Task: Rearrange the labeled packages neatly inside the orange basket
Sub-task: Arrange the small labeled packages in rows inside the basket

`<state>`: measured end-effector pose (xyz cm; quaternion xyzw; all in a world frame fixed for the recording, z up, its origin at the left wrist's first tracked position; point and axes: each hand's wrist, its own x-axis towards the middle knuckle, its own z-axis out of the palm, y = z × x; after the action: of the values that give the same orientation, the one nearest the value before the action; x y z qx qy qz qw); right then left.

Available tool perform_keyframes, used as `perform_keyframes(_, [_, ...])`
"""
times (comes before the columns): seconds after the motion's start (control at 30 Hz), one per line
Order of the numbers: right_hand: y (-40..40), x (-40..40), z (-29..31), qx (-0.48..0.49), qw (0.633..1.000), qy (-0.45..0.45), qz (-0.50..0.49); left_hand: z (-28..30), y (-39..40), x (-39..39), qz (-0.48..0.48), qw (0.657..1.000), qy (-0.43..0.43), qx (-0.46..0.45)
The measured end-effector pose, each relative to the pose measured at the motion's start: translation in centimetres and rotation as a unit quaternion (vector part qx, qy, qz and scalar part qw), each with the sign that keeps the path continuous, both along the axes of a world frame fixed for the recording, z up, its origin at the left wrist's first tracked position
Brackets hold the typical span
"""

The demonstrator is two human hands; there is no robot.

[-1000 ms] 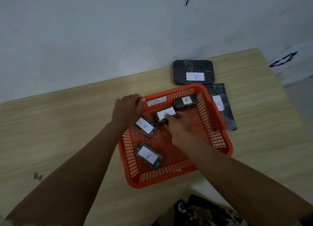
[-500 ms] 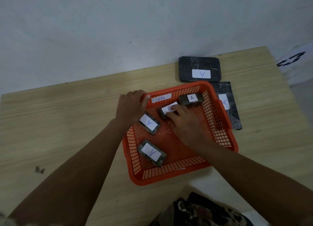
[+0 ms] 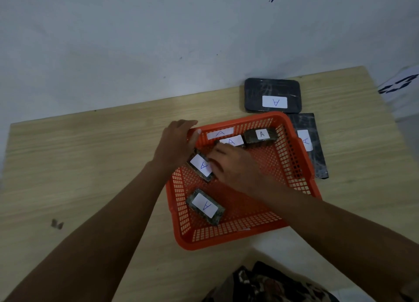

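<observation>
Right hand fingers curled, touching a labeled package at the orange basket's far wall, grasp unclear; left hand fingers gripping its far-left corner, on a pale wood surface against a white wall.

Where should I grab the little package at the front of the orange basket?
Pinch its two long sides from above. The front package lies flat and slanted on the basket floor, label up, with open floor all round, so nothing blocks fingers from straddling it.
</observation>
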<state>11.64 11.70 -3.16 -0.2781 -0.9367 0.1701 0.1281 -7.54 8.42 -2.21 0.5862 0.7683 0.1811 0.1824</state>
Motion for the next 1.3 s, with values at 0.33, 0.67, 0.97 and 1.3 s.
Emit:
perform_keyframes(0.33, [-2.7, -3.0, -0.6, -0.263, 0.956, -0.052, -0.116, 0.0, -3.8, 0.8, 0.224, 0.971, -0.089, -0.007])
perform_keyframes(0.67, [-2.4, -2.6, -0.6, -0.367, 0.912, -0.105, -0.147, -0.9, -4.3, 1.1, 0.297, 0.947, -0.116, 0.048])
perform_keyframes(0.97, [-1.3, 2.5, -0.3, -0.445, 0.857, 0.017, -0.259, -1.4, -4.3, 1.0, 0.309, 0.943, -0.109, 0.051])
perform_keyframes(1.3, [-2.1, 6.4, -1.2, -0.481, 0.729, 0.146, -0.465, -1.7, -4.3, 0.9, 0.325, 0.938, -0.11, 0.045])
